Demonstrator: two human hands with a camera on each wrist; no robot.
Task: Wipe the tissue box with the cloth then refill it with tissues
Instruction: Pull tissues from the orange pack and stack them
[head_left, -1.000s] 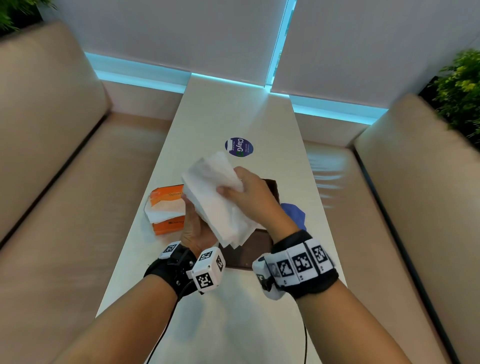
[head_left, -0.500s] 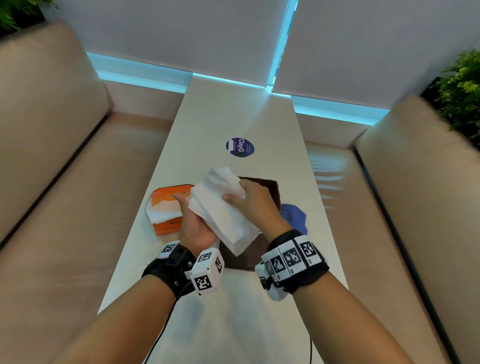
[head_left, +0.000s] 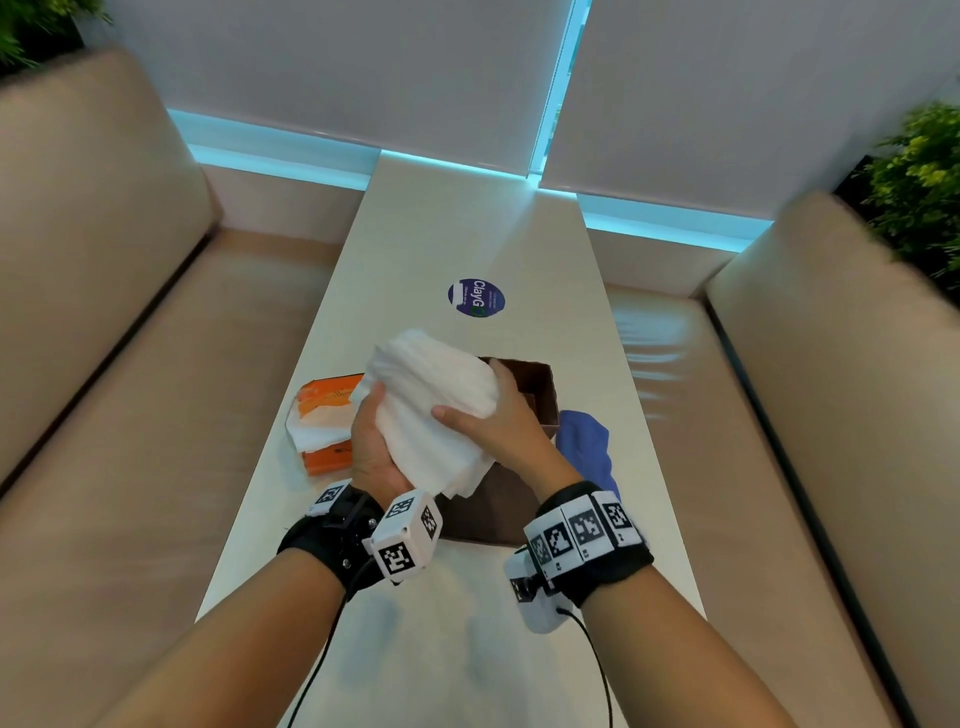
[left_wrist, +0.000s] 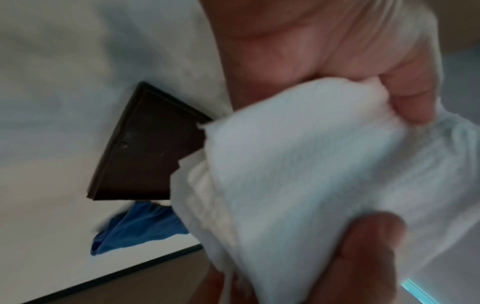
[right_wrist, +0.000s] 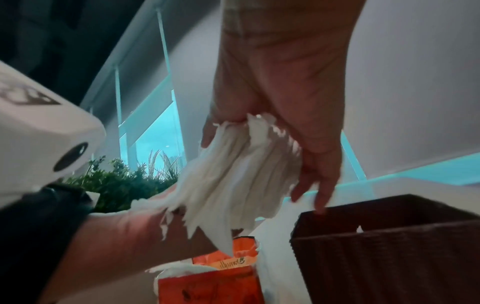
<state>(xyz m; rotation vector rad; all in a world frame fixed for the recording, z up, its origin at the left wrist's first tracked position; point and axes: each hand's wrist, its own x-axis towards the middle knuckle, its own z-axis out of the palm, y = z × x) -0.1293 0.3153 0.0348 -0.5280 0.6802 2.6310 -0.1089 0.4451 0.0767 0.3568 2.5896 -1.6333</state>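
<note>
Both hands are gripping a thick stack of white tissues above the table: left hand curling underneath, right hand clasping its right edge. Just behind, an open dark brown woven tissue box is sitting mid-table, a crumpled blue cloth touching its right side, an orange tissue packet lying left.

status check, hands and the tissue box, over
Left hand and right hand both grip the tissue stack. Brown tissue box open, just behind. Blue cloth beside box, nothing blocking.
</note>
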